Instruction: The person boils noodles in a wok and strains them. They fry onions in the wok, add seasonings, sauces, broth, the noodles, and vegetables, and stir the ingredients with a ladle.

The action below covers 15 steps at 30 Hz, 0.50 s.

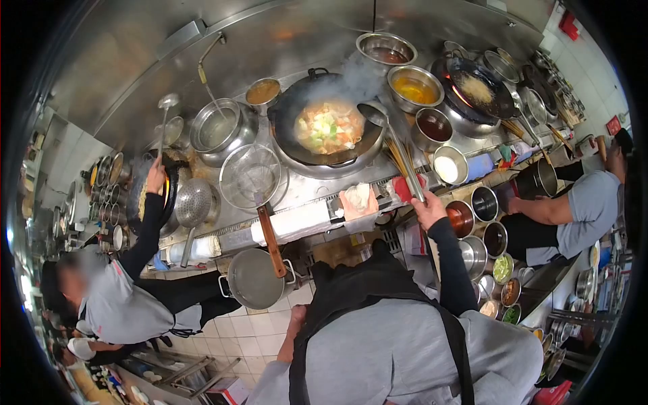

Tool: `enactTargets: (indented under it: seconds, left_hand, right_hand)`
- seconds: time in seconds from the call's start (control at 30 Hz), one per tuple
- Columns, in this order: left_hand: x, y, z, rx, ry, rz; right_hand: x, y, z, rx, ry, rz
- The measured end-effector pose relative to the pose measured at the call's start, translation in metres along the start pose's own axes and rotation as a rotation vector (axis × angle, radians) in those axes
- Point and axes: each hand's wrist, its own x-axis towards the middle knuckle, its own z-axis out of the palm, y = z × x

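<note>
My right hand (430, 209) is wrapped round the handle end of a long metal ladle (398, 145). The ladle's dark bowl hangs at the right rim of a large black wok (283, 135). Inside the wok, chopped pale, green and orange food (329, 128) lies in broth, and steam rises from it. My left hand (297, 314) is low beside my black apron, apart from the stove; its fingers are not clear enough to read. Near it, a grey two-handled pot (256, 278) stands below the stove edge. A wire strainer (250, 177) with a wooden handle reaches over that pot.
Left of the wok are a water pot (214, 128) and a perforated skimmer (194, 202). Bowls of orange liquid (415, 88) and dark sauce (434, 126) stand right. Co-workers flank me: one person (135, 297) left, another sleeve (594, 196) right. Ingredient containers (503, 268) line my right side.
</note>
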Motion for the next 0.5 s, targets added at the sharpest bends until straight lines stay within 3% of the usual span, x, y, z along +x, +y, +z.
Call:
enactTargets:
  seconds: [0.03, 0.07, 0.17, 0.27, 0.37, 0.5]
  left_hand:
    - [-0.01, 0.027, 0.001, 0.222, -0.01, 0.095]
    - [-0.02, 0.049, 0.005, 0.447, -0.022, 0.185]
    - [0.012, 0.041, 0.028, 0.119, 0.068, -0.125]
    - [0.037, 0.035, 0.028, 0.361, 0.001, 0.083]
    - [0.013, 0.091, 0.038, 0.005, 0.122, -0.141]
    - [0.006, 0.115, 0.042, 0.026, 0.116, -0.103]
  right_hand:
    - [0.007, 0.011, -0.005, -0.142, 0.007, -0.144]
    - [0.003, -0.032, -0.028, -0.174, -0.056, -0.056]
    - [0.011, -0.065, -0.08, -0.389, -0.152, -0.015]
    - [0.026, -0.091, -0.12, -0.633, -0.267, -0.117]
    - [0.042, -0.106, -0.134, -0.659, -0.298, -0.149]
    - [0.073, -0.083, -0.11, -0.67, -0.295, -0.13]
